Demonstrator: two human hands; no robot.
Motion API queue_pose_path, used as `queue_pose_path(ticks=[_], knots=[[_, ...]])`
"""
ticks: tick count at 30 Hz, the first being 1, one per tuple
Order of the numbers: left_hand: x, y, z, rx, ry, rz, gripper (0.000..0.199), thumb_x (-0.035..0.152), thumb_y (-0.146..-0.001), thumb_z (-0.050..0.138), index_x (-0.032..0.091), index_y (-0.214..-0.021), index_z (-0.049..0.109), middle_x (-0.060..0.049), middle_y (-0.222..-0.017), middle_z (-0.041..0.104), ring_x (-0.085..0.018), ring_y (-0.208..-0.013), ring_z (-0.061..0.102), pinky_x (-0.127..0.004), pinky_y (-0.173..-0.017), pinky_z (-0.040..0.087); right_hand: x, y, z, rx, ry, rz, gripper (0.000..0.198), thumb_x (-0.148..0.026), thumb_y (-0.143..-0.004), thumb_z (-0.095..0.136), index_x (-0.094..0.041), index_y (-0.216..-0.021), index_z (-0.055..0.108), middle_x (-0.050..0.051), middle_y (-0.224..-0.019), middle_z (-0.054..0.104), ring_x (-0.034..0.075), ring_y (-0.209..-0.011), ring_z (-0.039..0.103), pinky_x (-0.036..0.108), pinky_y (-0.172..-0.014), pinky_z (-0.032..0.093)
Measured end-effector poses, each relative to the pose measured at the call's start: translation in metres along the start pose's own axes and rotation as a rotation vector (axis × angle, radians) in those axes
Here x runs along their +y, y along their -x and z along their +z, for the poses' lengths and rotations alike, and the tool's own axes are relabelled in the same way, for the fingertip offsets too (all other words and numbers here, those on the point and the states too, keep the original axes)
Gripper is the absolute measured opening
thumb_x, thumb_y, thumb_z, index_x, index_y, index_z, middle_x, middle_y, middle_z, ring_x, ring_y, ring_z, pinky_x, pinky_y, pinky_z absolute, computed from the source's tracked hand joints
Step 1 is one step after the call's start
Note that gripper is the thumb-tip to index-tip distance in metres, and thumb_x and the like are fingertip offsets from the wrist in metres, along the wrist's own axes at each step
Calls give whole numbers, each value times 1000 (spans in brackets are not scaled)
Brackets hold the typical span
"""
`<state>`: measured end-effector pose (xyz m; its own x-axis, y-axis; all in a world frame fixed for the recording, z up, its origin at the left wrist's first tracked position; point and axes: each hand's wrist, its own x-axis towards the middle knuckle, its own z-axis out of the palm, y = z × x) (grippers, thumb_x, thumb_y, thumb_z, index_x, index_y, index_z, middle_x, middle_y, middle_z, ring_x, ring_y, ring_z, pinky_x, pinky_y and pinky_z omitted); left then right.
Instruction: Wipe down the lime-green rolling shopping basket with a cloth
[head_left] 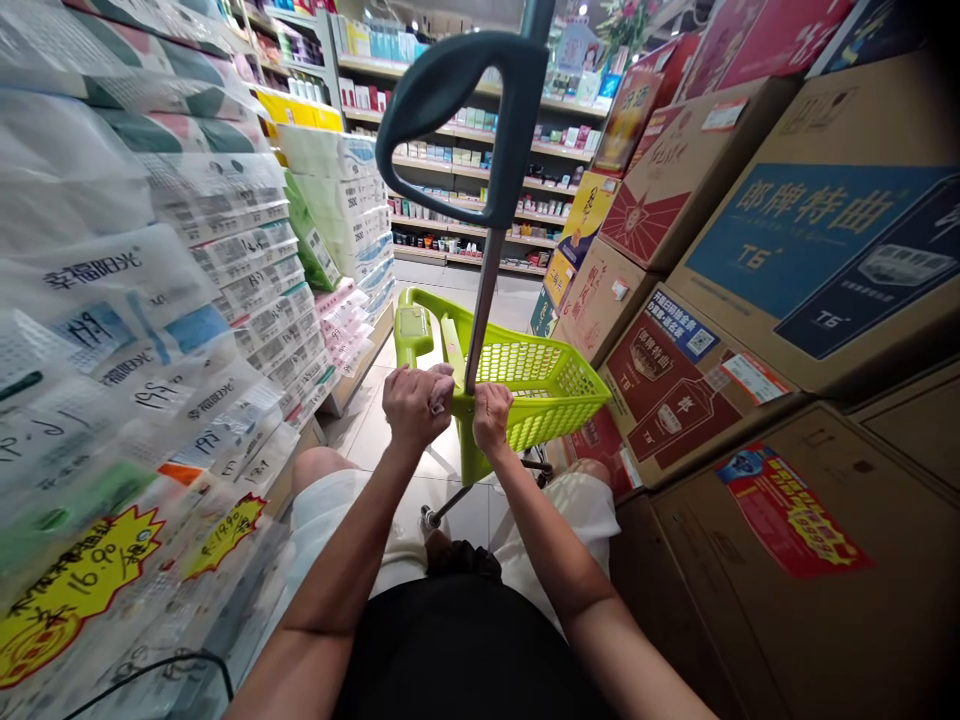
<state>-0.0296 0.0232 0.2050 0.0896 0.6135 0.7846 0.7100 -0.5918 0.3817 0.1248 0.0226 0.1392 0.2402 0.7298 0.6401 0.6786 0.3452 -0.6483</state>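
A lime-green shopping trolley basket (pixel 559 405) with perforated sides stands in front of my knees. A metal pole (pixel 486 290) rises past its near rim to a dark grey loop handle (pixel 517 130). My left hand (pixel 411 408) is closed on a crumpled pinkish cloth (pixel 442 390), against the basket's near left rim. Just right of the pole, my right hand (pixel 491 415) is wrapped round the near rim of the basket; its fingertips are partly hidden. The visible part of the basket's inside shows bare mesh.
Packs of tissue paper (pixel 247 250) are stacked high on the left, with yellow price signs (pixel 82 590). Large cardboard boxes (pixel 817 220) crowd the right side. Behind the trolley, tiled floor (pixel 442 272) leads to shelves of small goods (pixel 465 155).
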Motion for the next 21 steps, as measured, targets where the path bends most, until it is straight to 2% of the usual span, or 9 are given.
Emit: queue_pose_path(ticks=[3, 5, 8, 9, 11, 13, 16, 18, 21], knots=[[-7, -43, -22, -372, -10, -114, 28, 47, -82, 61, 23, -74, 74, -5, -74, 72, -24, -78, 66, -38, -82, 50, -1, -4, 7, 52, -26, 55, 44, -39, -109, 27, -25, -75, 53, 6, -82, 62, 25, -94, 52, 44, -101, 33], [-11, -70, -32, -581, 15, -183, 28, 45, -79, 61, 23, -70, 75, -3, -70, 72, -22, -73, 65, -32, -71, 47, 0, -5, 7, 58, -38, 48, 44, -40, -109, 28, -25, -75, 52, 6, -83, 62, 25, -95, 52, 44, -100, 33], [-15, -84, -34, -681, 77, -179, 28, 43, -79, 60, 22, -66, 74, -1, -66, 71, -19, -69, 63, -30, -66, 45, 2, -4, 3, 32, -47, 12, 46, -40, -109, 27, -25, -75, 52, 6, -83, 61, 25, -95, 53, 43, -100, 34], [-16, -79, -31, -645, 103, -147, 28, 43, -79, 60, 22, -67, 74, -1, -67, 71, -19, -68, 64, -30, -68, 47, 4, -4, 1, 25, -47, 0, 46, -41, -110, 26, -25, -75, 52, 5, -83, 61, 24, -95, 53, 42, -99, 35], [-17, -56, -22, -463, 157, -55, 29, 46, -82, 61, 23, -71, 76, -2, -70, 72, -20, -70, 66, -35, -79, 52, 8, -4, -2, 21, -44, -19, 47, -42, -110, 26, -25, -74, 52, 5, -81, 60, 24, -94, 53, 42, -98, 36], [-17, -22, -7, -171, 206, 39, 31, 47, -88, 58, 24, -76, 75, -5, -78, 76, -22, -79, 70, -42, -92, 53, 14, -6, -6, 20, -44, -28, 50, -44, -110, 25, -25, -72, 51, 4, -80, 60, 23, -93, 54, 41, -96, 37], [-17, 23, 18, 235, 244, 119, 29, 47, -94, 55, 25, -86, 73, -11, -99, 78, -28, -106, 71, -48, -99, 54, 26, -11, -16, 15, -68, -32, 54, -49, -110, 23, -25, -69, 50, 4, -77, 59, 23, -92, 55, 41, -93, 39], [-18, 34, 30, 320, 261, 165, 29, 48, -95, 54, 25, -92, 72, -13, -104, 77, -30, -113, 70, -51, -102, 54, 35, -17, -24, -5, -98, -38, 58, -52, -109, 21, -26, -67, 50, 4, -77, 60, 23, -91, 56, 40, -91, 40], [-20, 19, 37, 270, 265, 64, 33, 49, -100, 49, 25, -98, 71, -12, -105, 75, -29, -116, 69, -53, -107, 52, 50, -24, -36, -36, -147, -26, 63, -54, -109, 19, -26, -67, 55, 5, -79, 61, 23, -90, 58, 39, -89, 44]])
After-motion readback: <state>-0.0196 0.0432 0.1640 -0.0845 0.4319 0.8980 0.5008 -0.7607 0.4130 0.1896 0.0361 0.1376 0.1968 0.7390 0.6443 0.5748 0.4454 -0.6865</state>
